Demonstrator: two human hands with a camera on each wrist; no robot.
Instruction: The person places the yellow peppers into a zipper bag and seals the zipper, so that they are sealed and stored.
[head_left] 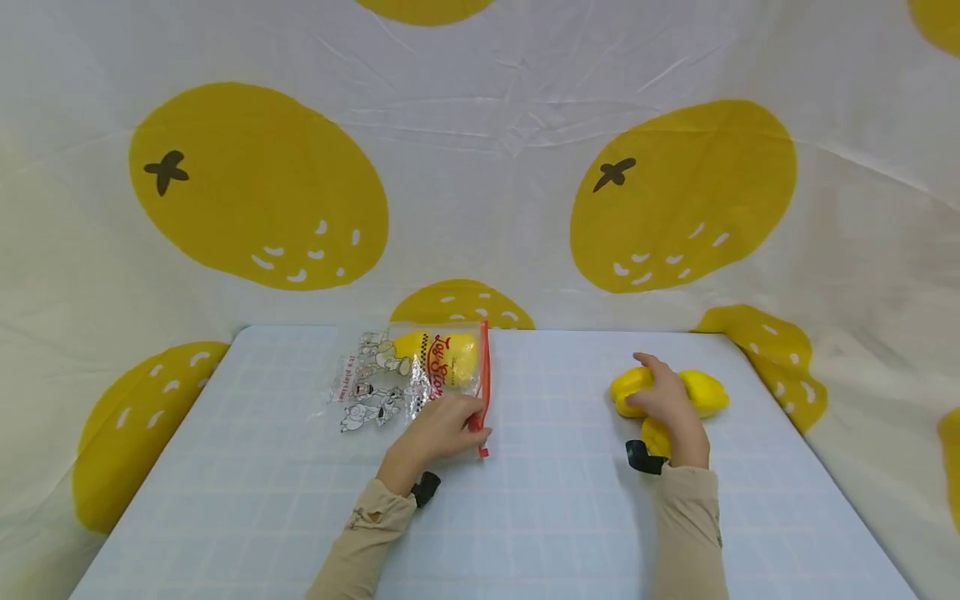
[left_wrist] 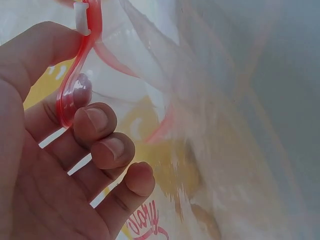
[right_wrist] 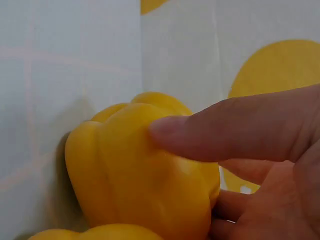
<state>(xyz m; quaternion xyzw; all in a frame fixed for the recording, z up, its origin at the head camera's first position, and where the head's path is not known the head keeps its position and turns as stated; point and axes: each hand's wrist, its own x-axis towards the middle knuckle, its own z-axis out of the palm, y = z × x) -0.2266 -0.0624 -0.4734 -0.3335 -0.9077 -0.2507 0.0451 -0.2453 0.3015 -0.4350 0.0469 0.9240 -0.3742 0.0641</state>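
A clear plastic zip bag [head_left: 372, 408] with a red zip edge [head_left: 485, 358] and printed cartoon figures lies at the back left of the table. Inside it sits a yellow bell pepper [head_left: 463, 360]. My left hand [head_left: 441, 427] pinches the near end of the red edge; in the left wrist view its thumb is beside a white slider [left_wrist: 81, 19]. Over on the right, my right hand [head_left: 670, 406] grips a yellow bell pepper [right_wrist: 125, 165], thumb on its side and fingers partly hidden behind it. Two more yellow peppers lie close by, one to the right [head_left: 707, 393] and one nearer me [head_left: 655, 437].
The table [head_left: 540, 500] has a pale checked cover. A white cloth [head_left: 480, 192] printed with big yellow fruit hangs behind it and along both sides. A black wrist strap piece [head_left: 643, 458] hangs beside the nearer pepper.
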